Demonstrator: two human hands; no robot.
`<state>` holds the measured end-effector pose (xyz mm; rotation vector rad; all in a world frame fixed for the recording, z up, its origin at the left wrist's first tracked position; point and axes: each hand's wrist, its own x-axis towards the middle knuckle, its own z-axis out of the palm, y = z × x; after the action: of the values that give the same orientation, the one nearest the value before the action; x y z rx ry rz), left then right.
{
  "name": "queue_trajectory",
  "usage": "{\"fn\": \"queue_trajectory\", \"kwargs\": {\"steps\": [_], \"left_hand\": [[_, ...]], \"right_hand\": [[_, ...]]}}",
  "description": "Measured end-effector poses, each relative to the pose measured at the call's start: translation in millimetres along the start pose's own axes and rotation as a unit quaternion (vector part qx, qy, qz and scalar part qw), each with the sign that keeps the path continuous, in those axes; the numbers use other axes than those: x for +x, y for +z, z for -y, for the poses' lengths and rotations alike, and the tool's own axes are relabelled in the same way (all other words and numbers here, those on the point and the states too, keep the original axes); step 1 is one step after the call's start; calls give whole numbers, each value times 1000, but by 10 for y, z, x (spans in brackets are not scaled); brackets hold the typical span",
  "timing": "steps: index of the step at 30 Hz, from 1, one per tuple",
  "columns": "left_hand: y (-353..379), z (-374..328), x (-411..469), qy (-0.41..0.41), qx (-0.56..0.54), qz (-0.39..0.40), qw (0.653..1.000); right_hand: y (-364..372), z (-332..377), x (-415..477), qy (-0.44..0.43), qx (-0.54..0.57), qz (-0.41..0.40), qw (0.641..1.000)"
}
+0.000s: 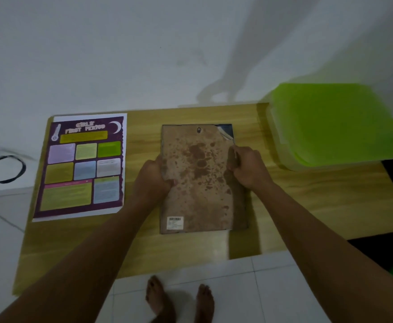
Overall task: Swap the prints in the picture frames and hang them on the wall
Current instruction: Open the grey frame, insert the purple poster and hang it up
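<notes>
Left hand (pixel 152 178), right hand (pixel 249 166): grips clamped on opposite edges of the picture frame (pixel 200 183) (back up, stained).

This looks like a room in a home rather than a workshop or an office. A wooden table (pixel 307 206) stands pushed against a plain white wall (pixel 121 54). In front of the table the floor (pixel 272 287) is laid with white tiles, and bare feet (pixel 157 297) stand on it. At the table's far right corner sits a lime-green plastic storage box (pixel 335 124) with its lid on. Left of the table a black cable (pixel 3 181) lies in a loose loop on a white surface by the wall.
</notes>
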<state>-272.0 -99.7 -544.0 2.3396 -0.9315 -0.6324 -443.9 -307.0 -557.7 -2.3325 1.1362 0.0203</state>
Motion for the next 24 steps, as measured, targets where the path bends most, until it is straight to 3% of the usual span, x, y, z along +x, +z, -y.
{"fn": "queue_trajectory", "kwargs": {"steps": [3, 6, 10, 18, 24], "left_hand": [[23, -4, -193, 34, 51, -4, 998], [-4, 40, -504, 80, 78, 55, 992], [75, 123, -781, 11, 111, 150, 982], [188, 192, -872, -40, 54, 110, 992], [205, 176, -860, -35, 47, 105, 993]], "right_hand": [[-57, 18, 61, -33, 0, 11, 999], [-95, 28, 191, -54, -11, 42, 998], [-117, 52, 399, -76, -69, 97, 990], [-158, 108, 530, -86, -76, 107, 988], [-250, 266, 472, -5, 4, 110, 994]]}}
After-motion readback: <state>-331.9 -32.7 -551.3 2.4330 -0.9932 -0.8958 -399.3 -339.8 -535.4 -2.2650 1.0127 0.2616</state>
